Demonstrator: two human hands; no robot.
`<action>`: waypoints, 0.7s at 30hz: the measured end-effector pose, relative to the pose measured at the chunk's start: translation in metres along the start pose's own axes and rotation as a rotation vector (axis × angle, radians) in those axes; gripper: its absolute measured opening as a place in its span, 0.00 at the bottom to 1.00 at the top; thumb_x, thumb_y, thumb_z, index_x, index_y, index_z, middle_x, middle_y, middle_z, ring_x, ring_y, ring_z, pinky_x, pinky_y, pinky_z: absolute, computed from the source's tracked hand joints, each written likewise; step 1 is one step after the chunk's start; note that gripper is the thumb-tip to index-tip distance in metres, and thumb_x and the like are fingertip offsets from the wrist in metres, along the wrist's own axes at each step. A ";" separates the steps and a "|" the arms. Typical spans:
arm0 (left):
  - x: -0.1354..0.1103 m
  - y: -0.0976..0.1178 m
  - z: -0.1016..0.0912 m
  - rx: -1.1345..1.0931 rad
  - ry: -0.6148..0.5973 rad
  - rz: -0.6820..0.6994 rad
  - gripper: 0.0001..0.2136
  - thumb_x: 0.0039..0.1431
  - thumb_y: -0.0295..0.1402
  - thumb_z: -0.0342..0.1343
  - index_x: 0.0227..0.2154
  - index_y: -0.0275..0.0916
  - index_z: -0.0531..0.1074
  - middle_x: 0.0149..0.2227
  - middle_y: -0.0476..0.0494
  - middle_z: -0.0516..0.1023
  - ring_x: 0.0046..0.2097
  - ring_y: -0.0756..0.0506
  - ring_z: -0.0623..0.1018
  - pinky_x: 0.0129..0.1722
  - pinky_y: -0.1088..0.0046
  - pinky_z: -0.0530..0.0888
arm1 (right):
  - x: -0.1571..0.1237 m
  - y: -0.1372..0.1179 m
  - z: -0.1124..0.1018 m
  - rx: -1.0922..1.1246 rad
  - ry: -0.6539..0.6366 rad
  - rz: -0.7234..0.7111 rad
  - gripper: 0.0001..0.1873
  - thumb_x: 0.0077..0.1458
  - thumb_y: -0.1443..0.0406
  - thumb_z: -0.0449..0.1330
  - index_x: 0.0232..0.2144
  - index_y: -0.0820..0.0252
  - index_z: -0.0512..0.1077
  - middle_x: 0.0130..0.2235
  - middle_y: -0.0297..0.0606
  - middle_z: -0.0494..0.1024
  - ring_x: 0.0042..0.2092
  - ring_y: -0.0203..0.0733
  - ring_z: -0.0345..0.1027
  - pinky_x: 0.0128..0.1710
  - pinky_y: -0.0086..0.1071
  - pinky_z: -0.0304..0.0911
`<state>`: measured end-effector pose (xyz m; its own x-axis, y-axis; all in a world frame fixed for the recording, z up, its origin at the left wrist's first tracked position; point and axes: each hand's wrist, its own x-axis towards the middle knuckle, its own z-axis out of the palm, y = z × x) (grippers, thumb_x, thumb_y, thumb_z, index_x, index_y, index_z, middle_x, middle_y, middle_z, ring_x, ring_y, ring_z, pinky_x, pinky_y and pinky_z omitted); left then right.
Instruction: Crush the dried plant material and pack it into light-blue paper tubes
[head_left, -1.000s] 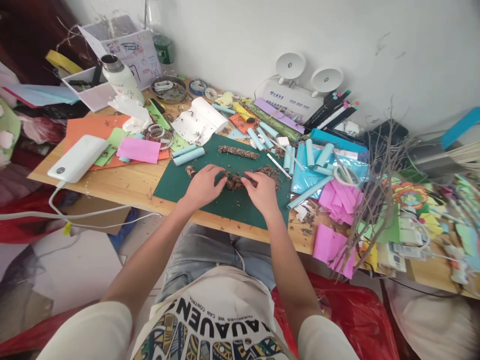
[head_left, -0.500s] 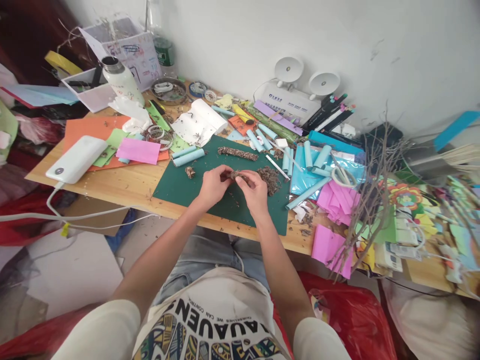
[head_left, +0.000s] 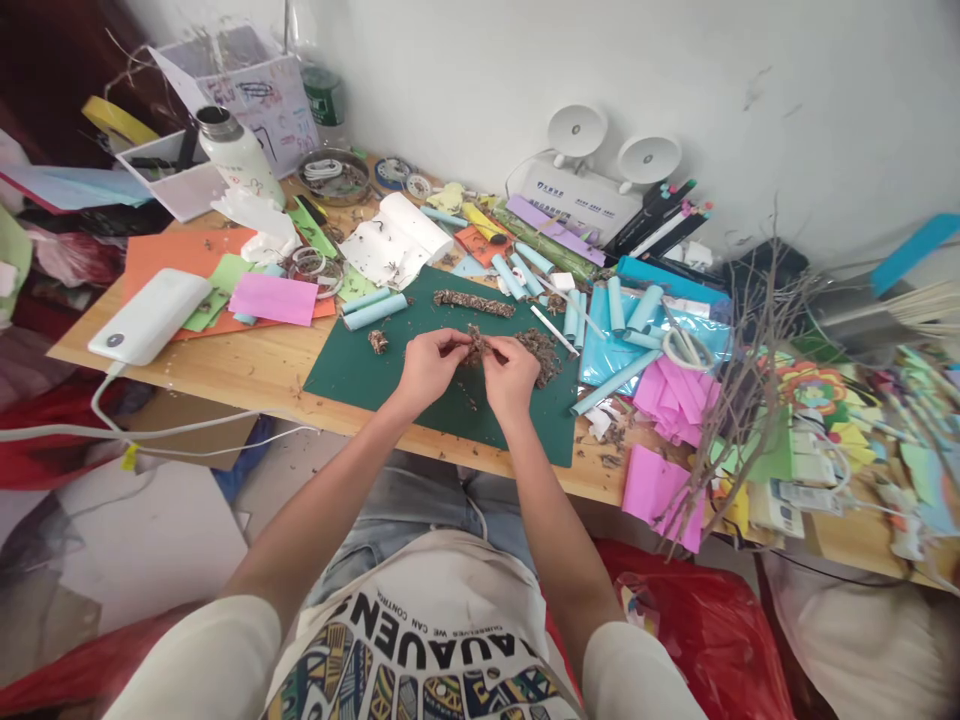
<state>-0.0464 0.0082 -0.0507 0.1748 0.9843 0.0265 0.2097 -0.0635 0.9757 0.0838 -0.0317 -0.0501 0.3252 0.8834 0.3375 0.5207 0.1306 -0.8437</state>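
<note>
Both of my hands meet over the dark green mat. Between the fingertips of my left hand and my right hand is a small clump of brown dried plant bits, pinched from both sides. Just right of my right hand lies a loose pile of the same brown bits. A roll coated in brown bits rests behind my hands on the mat. To the left sits a small brown lump. Pale blue paper tubes lie at the mat's left corner.
More blue tubes, pink paper and a bundle of dry twigs crowd the right side. A white power bank and a bottle stand left. An emergency lamp is against the wall.
My fingers have shifted on the clump: the right hand's fingers are drawn slightly back to the right, and more of the clump shows upright between the fingertips.
</note>
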 end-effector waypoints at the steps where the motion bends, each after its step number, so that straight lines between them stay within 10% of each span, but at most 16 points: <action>1: 0.000 0.000 -0.001 0.021 0.008 -0.011 0.07 0.56 0.29 0.56 0.34 0.36 0.79 0.33 0.44 0.83 0.34 0.46 0.80 0.35 0.73 0.75 | 0.000 0.000 0.000 -0.002 -0.026 0.014 0.11 0.54 0.68 0.58 0.33 0.58 0.81 0.37 0.41 0.83 0.39 0.44 0.76 0.43 0.36 0.71; 10: 0.000 0.003 -0.012 0.107 -0.130 0.096 0.15 0.59 0.34 0.57 0.48 0.38 0.77 0.46 0.41 0.82 0.41 0.45 0.81 0.42 0.71 0.76 | 0.003 0.011 -0.002 0.271 -0.072 0.250 0.10 0.50 0.61 0.63 0.35 0.59 0.79 0.40 0.42 0.83 0.43 0.46 0.77 0.46 0.40 0.74; 21: 0.007 -0.010 -0.009 -0.029 -0.085 0.061 0.09 0.56 0.36 0.61 0.36 0.38 0.78 0.36 0.42 0.83 0.38 0.44 0.81 0.38 0.70 0.76 | 0.006 0.005 -0.013 0.231 -0.222 0.192 0.18 0.52 0.61 0.64 0.46 0.58 0.78 0.46 0.42 0.83 0.42 0.44 0.78 0.44 0.38 0.74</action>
<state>-0.0562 0.0170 -0.0583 0.2681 0.9609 0.0688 0.1682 -0.1170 0.9788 0.0983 -0.0313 -0.0469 0.2074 0.9744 0.0868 0.2670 0.0289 -0.9633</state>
